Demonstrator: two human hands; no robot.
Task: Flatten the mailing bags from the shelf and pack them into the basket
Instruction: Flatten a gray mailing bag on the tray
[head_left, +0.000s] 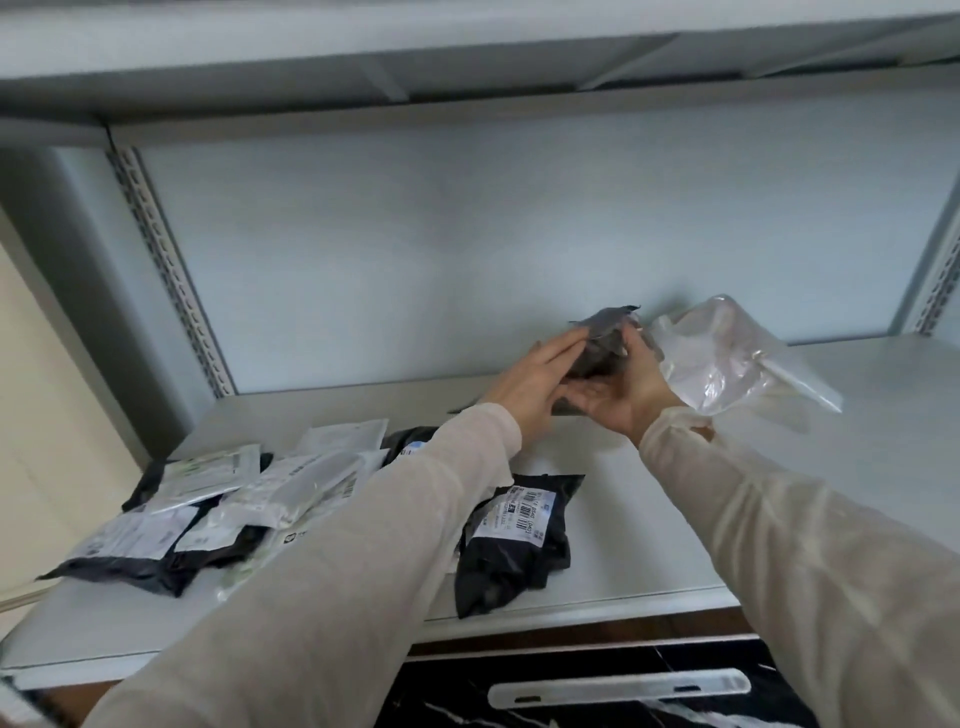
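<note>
On the shelf (649, 519) our flattened bags (218, 509) lie piled left. At the back we press a grey bag (602, 343) between our left hand (540, 384), fingers straight, and right hand (623, 395), fingers curled round it, squeezing it flat.

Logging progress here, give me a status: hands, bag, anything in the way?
Left hand and right hand both on grey mailing bag above shelf. Clear plastic bag crowding its right side.
</note>
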